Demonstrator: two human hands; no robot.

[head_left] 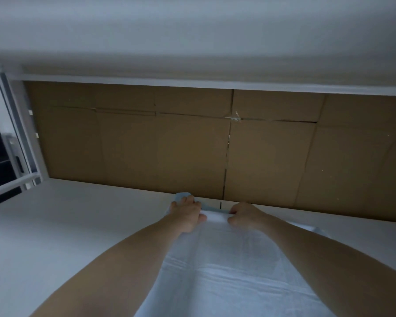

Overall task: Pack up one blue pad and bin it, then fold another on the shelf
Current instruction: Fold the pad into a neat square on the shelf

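Blue pad (226,266): spread white side up on the shelf (66,225), against the cardboard backing (169,145). Left hand (188,213) and right hand (245,215): fingers pinched shut on its far edge, likely to start a fold.

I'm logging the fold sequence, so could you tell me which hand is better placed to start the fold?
Probably both. The left hand and right hand each grip the pad at its far edge by the cardboard, about level, neither clearly ahead.
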